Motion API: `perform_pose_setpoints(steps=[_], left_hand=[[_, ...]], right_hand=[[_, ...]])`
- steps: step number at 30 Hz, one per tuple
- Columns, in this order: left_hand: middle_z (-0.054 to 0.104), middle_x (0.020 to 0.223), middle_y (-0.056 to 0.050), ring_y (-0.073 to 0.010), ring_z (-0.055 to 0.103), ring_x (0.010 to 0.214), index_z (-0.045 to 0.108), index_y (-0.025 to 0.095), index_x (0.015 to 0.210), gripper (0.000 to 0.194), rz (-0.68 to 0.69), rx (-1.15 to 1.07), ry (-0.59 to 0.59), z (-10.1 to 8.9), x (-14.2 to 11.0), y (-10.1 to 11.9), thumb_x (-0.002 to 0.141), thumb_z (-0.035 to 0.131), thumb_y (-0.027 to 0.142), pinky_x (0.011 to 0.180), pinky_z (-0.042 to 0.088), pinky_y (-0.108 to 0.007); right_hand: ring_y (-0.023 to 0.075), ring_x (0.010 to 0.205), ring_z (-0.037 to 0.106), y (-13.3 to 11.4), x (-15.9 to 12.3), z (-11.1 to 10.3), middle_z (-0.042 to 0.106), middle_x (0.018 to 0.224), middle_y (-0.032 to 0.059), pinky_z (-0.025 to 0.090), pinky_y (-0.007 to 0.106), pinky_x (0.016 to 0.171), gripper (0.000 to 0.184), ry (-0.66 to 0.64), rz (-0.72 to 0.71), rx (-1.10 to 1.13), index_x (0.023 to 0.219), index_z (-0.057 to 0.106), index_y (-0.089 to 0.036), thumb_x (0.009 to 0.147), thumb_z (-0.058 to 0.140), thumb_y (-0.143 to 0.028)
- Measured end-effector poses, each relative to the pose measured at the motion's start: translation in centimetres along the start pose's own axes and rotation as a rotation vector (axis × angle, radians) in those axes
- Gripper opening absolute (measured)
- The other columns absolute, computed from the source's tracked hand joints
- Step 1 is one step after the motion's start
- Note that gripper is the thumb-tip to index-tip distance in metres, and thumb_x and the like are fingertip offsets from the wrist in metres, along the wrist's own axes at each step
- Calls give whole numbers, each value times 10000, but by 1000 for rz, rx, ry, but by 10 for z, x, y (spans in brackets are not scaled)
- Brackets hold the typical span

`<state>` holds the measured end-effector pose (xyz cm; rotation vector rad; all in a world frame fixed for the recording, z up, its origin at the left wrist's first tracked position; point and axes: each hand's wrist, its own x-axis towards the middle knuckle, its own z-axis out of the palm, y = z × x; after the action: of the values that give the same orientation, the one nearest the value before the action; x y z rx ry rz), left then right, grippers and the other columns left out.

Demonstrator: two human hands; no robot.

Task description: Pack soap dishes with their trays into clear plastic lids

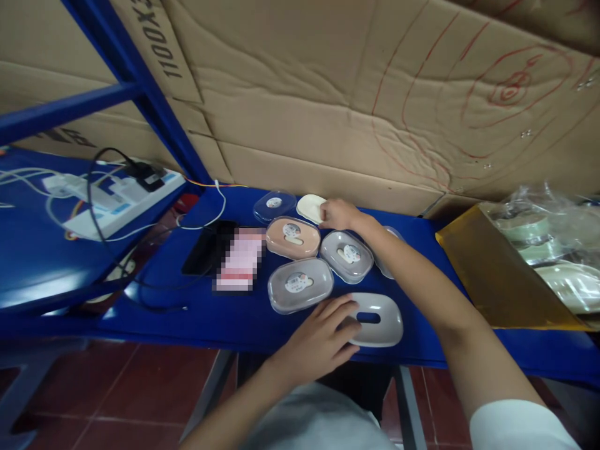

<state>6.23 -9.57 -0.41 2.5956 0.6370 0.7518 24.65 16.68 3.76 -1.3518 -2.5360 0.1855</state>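
My left hand (321, 340) is on the left end of a grey oval dish (387, 322) with a slot in its middle. Its fingers curve over that end, and the dish lies flat near the table's front edge. Farther back, my right hand (340, 214) has its fingers closed at the right end of a cream oval piece (309, 207); the fingertips are partly hidden. Between my hands lie a peach dish (300, 247) and two grey dishes (356, 265) (281, 294), each with a clear cover and a round label. My right forearm partly hides another clear-covered piece (388, 265).
A clear oval cover (267, 209) with a label sits at the back. Left are a phone with a blurred screen (241, 259), a black object (199, 253), cables and a white power strip (117, 209). An open carton (487, 269) of wrapped green dishes stands right; cardboard (300, 112) lines the back.
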Motion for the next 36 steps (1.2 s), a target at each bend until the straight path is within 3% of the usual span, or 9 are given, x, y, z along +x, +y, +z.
perform_pose_setpoints(steps=[5, 7, 10, 14, 18, 20, 23, 31, 36], left_hand=[[661, 1441, -115, -297, 468, 1563, 660, 177, 1287, 279, 31, 28, -2, -1, 0, 1, 1034, 716, 280, 1263, 499, -461], [662, 1454, -125, -297, 468, 1569, 661, 165, 1289, 276, 41, 51, 13, -1, -1, 1, 1043, 704, 280, 1269, 500, -458], [666, 1461, -132, -305, 463, 1577, 654, 165, 1312, 279, 35, 67, 32, -1, -2, 1, 1067, 669, 298, 1271, 502, -484], [664, 1470, -111, -283, 471, 1574, 617, 208, 1372, 277, -37, -26, 95, -3, -2, 0, 1116, 579, 306, 1252, 521, -502], [646, 1490, -106, -268, 528, 1530, 600, 230, 1385, 273, -146, -122, 148, -7, -3, 2, 1128, 556, 308, 1226, 542, -511], [653, 1478, -105, -275, 533, 1526, 598, 229, 1396, 280, -150, -125, 171, -8, -3, 4, 1122, 567, 281, 1229, 535, -525], [653, 1476, -105, -283, 523, 1534, 593, 225, 1418, 310, -124, -105, 215, -9, -3, 7, 1109, 586, 250, 1228, 535, -519], [605, 1503, -145, -293, 492, 1554, 588, 193, 1378, 282, -33, -18, 128, 2, 4, 14, 1116, 575, 297, 1235, 535, -489], [647, 1393, -159, -319, 530, 1514, 606, 153, 1308, 265, 69, 129, 68, 15, 20, 16, 1117, 570, 332, 1240, 529, -504]], right_hand=[[239, 866, 772, -15, -53, -44, 800, 936, -2, 653, 424, 812, 43, 177, 65, 20, 942, 720, -306, 964, 721, -343], [243, 1014, 773, -29, -104, -67, 805, 1107, 21, 639, 440, 928, 133, 292, 90, 16, 1079, 721, -281, 1043, 622, -362], [273, 1119, 744, -54, -208, -88, 785, 1184, 84, 607, 468, 1006, 190, 477, 184, -26, 1196, 695, -246, 1063, 636, -368], [275, 1176, 743, -85, -351, -72, 771, 1238, 77, 594, 467, 1059, 236, 557, 376, -102, 1263, 683, -274, 1028, 701, -292], [299, 1188, 738, -102, -434, -29, 758, 1244, 89, 625, 507, 1033, 244, 504, 496, -78, 1272, 683, -280, 1030, 693, -307], [309, 1197, 738, -107, -445, -11, 753, 1240, 86, 640, 533, 1026, 233, 494, 504, -43, 1264, 690, -296, 1032, 678, -282], [329, 1296, 707, -115, -434, 7, 711, 1340, 88, 641, 563, 1065, 281, 474, 488, 50, 1290, 694, -336, 1033, 649, -231], [390, 1543, 495, -123, -376, 17, 499, 1636, 145, 543, 661, 1180, 804, 565, 425, 182, 1677, 359, -379, 980, 749, -292], [379, 1593, 427, -109, -370, 9, 370, 1756, 80, 516, 651, 1210, 654, 348, 354, 201, 1627, 459, -416, 1027, 688, -299]])
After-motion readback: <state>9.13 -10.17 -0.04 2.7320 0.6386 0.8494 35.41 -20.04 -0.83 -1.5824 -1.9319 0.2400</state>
